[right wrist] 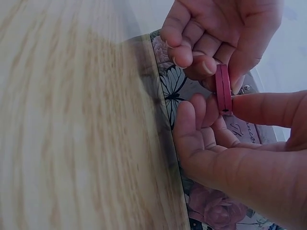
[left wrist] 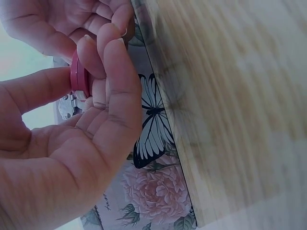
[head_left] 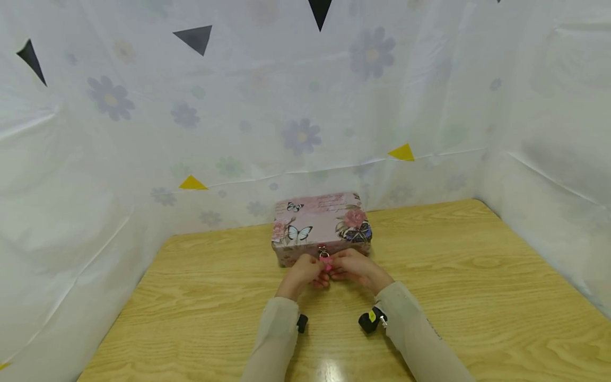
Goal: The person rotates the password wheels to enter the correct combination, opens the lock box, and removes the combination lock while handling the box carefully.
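One small pink padlock (head_left: 326,262), partly hidden, is pinched by the curled left hand (head_left: 307,269) and the curled right hand (head_left: 355,266) at the front of one rectangular, pink, butterfly-printed box (head_left: 321,218); two pale sleeves (head_left: 278,331) are cut off below.

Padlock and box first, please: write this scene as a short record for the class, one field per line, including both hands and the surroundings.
Box: pink, butterfly and flower print, lid closed
Padlock: pink, at the front of the box; whether locked, cannot tell
Left hand: pinches the padlock
Right hand: also pinches the padlock
Table: wood-grained, under the box
Backdrop: pale floral sheet behind the table
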`<state>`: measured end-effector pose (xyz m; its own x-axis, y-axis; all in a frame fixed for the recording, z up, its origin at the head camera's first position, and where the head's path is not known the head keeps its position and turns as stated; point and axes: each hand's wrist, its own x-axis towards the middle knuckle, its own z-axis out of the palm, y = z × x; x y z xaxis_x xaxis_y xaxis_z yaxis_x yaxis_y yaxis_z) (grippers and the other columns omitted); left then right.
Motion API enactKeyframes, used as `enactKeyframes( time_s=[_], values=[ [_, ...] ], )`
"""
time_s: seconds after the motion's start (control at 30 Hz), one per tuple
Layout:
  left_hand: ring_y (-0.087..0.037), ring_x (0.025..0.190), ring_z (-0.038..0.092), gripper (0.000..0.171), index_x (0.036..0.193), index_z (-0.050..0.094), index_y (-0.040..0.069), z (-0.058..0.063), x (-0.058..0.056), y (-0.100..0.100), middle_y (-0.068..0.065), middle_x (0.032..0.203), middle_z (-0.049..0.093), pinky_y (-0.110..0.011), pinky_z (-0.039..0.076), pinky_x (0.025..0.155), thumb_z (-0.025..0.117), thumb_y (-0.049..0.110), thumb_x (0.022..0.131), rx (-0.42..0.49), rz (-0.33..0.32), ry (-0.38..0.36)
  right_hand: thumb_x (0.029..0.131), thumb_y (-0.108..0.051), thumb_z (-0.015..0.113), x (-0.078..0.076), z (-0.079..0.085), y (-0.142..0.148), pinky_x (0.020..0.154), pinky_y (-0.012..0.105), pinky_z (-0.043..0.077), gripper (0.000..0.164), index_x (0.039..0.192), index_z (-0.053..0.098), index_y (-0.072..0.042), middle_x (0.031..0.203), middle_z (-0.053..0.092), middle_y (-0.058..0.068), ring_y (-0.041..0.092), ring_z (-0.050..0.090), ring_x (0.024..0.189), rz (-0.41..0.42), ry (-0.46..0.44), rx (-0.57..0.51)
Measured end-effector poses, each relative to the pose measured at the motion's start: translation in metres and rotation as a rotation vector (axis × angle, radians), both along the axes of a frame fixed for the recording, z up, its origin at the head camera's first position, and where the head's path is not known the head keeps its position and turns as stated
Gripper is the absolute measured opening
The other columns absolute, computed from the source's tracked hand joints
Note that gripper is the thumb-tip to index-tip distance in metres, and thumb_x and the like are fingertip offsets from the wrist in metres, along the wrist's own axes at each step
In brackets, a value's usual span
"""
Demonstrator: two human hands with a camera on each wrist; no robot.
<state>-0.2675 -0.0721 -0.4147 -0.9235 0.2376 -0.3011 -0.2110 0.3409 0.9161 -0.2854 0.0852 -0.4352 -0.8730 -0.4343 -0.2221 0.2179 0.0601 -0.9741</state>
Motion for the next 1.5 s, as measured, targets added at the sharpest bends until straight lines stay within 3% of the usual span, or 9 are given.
enactKeyframes(
  time_s=[0.27, 0.63, 1.3, 1.5],
  values=[
    [-0.014, 0.058, 0.061, 0.024, 0.093, 0.063, -0.012, -0.0004, -0.0003, 0.0004, -0.006, 0.067, 0.058, -0.035, 0.058, 0.066, 0.046, 0.004, 0.098, -0.007, 0.0, -0.001, 0.095, -0.002, 0.042, -0.0007, -0.0013, -0.0001, 0.075, 0.027, 0.053, 0.036, 0.123, 0.046, 0.02, 0.087, 0.06, 0.005, 0.012, 0.059, 0.077, -0.002, 0.003, 0.012],
    [-0.015, 0.059, 0.062, 0.025, 0.094, 0.063, -0.012, -0.0001, 0.0006, 0.0002, -0.007, 0.069, 0.059, -0.037, 0.058, 0.067, 0.044, 0.004, 0.099, -0.018, 0.003, 0.003, 0.093, -0.001, 0.046, -0.0015, -0.0014, 0.0006, 0.081, 0.032, 0.053, 0.038, 0.124, 0.046, 0.02, 0.091, 0.062, 0.008, 0.014, 0.061, 0.081, 0.001, 0.008, 0.01],
    [-0.014, 0.058, 0.061, 0.025, 0.093, 0.063, -0.012, 0.0008, 0.0, -0.0001, -0.007, 0.068, 0.059, -0.036, 0.058, 0.066, 0.045, 0.004, 0.099, -0.012, -0.004, 0.007, 0.098, -0.004, 0.042, -0.0013, -0.0031, 0.0005, 0.077, 0.027, 0.052, 0.036, 0.125, 0.047, 0.02, 0.089, 0.061, 0.004, 0.012, 0.06, 0.079, 0.023, 0.038, 0.005],
    [-0.015, 0.06, 0.063, 0.026, 0.093, 0.061, -0.012, 0.0011, 0.0014, -0.0008, -0.008, 0.07, 0.059, -0.038, 0.058, 0.067, 0.044, 0.006, 0.1, -0.003, -0.008, 0.016, 0.095, -0.007, 0.048, -0.0014, -0.0035, 0.0027, 0.077, 0.027, 0.052, 0.039, 0.123, 0.05, 0.019, 0.089, 0.063, 0.005, 0.012, 0.061, 0.079, 0.032, 0.05, -0.022]
  ],
)
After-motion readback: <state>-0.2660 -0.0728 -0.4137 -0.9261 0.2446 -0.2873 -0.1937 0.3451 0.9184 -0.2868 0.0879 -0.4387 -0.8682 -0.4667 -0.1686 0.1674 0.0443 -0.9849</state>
